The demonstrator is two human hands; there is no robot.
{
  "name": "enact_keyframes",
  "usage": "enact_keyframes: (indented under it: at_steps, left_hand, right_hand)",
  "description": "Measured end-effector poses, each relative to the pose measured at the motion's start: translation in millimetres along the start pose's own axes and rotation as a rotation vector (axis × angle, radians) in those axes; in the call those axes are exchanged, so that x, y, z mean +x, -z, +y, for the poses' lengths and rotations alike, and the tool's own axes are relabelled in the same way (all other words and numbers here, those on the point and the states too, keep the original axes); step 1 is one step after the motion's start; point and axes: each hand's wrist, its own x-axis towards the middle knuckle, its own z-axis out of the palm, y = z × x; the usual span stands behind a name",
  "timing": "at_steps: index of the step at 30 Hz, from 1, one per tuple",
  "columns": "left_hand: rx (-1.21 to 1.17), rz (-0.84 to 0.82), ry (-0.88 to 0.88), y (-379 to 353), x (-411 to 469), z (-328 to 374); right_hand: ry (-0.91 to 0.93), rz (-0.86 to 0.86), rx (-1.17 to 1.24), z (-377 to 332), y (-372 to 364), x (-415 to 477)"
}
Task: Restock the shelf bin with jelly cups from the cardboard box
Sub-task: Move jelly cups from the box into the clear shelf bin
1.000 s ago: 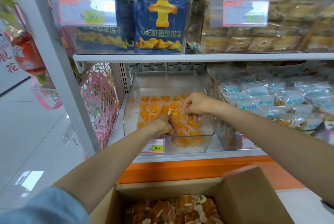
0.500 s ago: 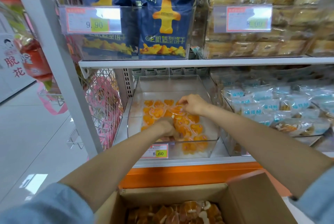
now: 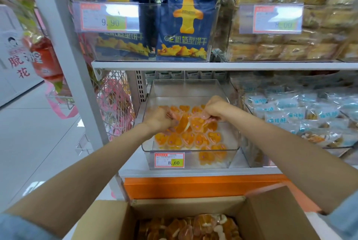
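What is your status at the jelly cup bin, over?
Both in shelf bin: left hand, right hand, each gripping jelly cups. Bin part filled; more in cardboard box below. Nothing blocking.

A price tag (image 3: 110,17) on the upper left bin (image 3: 214,32) reads 9.90. The blue bag (image 3: 182,26) in it carries yellow characters, 机造型饼干. The jelly bin (image 3: 166,90) has a front tag (image 3: 169,159) reading 8.60. The upper right tag (image 3: 271,19) starts with 8; the rest is blurred. The white box (image 3: 11,61) at far left shows red 脆 and 花.
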Motion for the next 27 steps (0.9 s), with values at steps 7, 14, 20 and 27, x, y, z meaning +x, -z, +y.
enact_keyframes:
  at_steps: [7, 14, 20, 27]
  left_hand:
    - [-0.022, -0.158, -0.016, -12.8, -5.7, 2.0]
    - [-0.269, -0.082, 0.107, -3.6, -5.2, -7.4]
    - [-0.216, -0.254, 0.19, 1.1, -6.1, -0.8]
    - [0.098, -0.089, 0.092, 0.1, 2.4, 1.8]
  right_hand:
    - [0.379, -0.213, -0.119, -11.0, -2.5, -37.6]
    - [0.167, -0.323, 0.243, 8.5, -17.0, -34.2]
    - [0.055, -0.321, 0.391, 13.6, -17.2, -32.2]
    - [0.089, -0.3, -0.019, 17.4, -35.0, -32.5]
